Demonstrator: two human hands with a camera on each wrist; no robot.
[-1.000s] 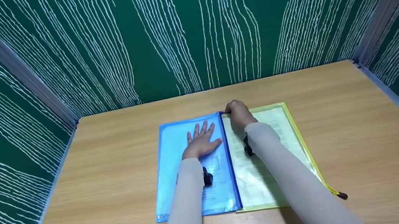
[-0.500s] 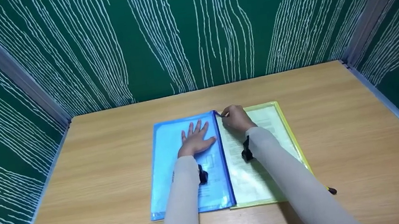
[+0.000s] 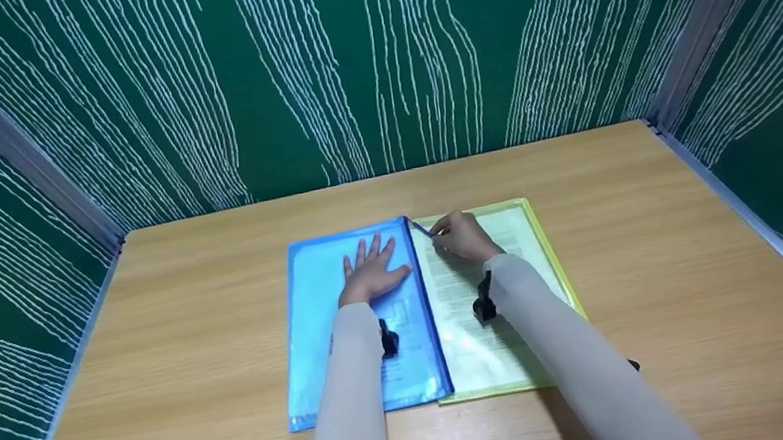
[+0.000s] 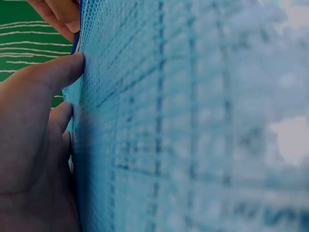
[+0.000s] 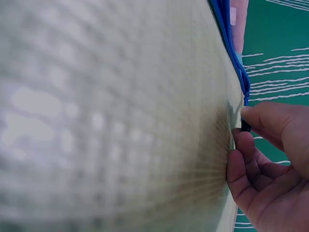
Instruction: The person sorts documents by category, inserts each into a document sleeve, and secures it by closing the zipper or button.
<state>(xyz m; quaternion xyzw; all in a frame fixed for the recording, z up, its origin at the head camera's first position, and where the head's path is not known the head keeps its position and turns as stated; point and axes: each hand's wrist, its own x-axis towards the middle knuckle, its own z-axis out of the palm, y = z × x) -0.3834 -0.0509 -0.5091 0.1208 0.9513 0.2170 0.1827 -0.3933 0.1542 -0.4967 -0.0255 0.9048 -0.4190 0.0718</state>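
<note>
A blue mesh zip folder lies flat on the table with printed paper showing through. My left hand rests on it, fingers spread and straight, the thumb pointing at the zipper edge. Beside it lies a yellow zip folder, also with printed sheets inside; the blue folder's right edge overlaps it. Over the yellow folder's upper part, my right hand pinches the dark zipper pull between thumb and index finger. A blue cord runs from that pull to the blue folder's far right corner.
The wooden table is bounded by green walls with white wavy lines at the back and sides. The yellow folder's dark pull peeks out beyond my right sleeve.
My right hand has drawn the zipper pull from the far corner a little nearer and rightward, stretching its blue cord. The left hand stays flat on the blue folder. The whole view has shifted slightly.
</note>
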